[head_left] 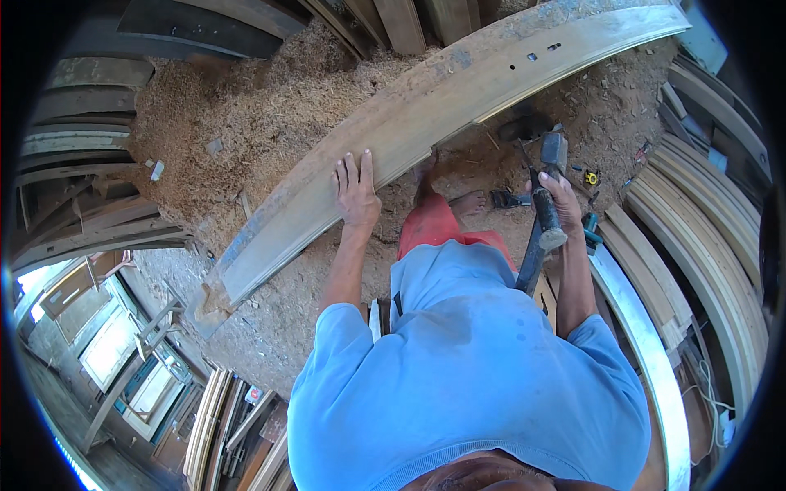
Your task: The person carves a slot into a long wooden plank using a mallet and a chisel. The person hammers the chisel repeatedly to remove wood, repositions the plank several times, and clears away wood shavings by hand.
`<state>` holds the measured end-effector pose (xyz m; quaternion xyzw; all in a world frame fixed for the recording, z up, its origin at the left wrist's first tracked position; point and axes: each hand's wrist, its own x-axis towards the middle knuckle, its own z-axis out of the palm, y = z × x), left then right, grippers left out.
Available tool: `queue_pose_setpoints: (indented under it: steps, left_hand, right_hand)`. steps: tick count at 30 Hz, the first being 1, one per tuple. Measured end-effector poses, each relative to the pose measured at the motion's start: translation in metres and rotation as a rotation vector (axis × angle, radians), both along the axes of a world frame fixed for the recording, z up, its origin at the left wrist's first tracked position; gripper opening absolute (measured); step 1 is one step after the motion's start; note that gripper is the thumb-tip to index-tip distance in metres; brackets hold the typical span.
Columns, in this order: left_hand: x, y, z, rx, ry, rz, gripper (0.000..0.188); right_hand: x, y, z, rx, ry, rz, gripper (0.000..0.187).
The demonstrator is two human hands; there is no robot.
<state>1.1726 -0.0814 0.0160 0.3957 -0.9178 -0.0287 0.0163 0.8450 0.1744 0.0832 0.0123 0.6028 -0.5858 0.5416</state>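
Note:
My left hand (pixel 356 195) lies on a long wooden plank (pixel 409 135) with its fingers stretched out. The plank slants from lower left to upper right and has a few small cut holes near its far end. My right hand (pixel 562 196) is closed around a hammer with a blocky dark head (pixel 554 150). In the same grip is a chisel with a thick black handle (pixel 547 209), its worn round end towards me and its thin blade pointing away. The fingers partly hide how the two tools lie together. My right hand is apart from the plank.
Wood shavings (pixel 262 123) cover the ground beyond the plank. Stacked boards (pixel 696 237) stand close on my right, with more timber (pixel 90 147) at far left. A yellow tape measure (pixel 590 177) and a green tool (pixel 590 233) lie near my right hand. A bare foot (pixel 468 203) shows below the plank.

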Motion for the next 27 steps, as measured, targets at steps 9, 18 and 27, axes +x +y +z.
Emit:
queue_pose_setpoints:
  steps: [9,18,27]
  left_hand:
    - [-0.010,-0.054,0.040,0.337,-0.147,0.004,0.079]
    - [-0.035,-0.171,0.074,0.606,-0.339,0.017,0.075]
    - [-0.034,-0.172,0.067,0.620,-0.308,0.023,0.077]
  right_hand:
    - [-0.008,-0.012,0.010,-0.034,0.019,0.051,0.029]
    - [-0.008,-0.024,0.040,-0.049,0.109,0.115,0.032]
    - [-0.005,-0.005,0.030,-0.033,0.133,0.002,0.028]
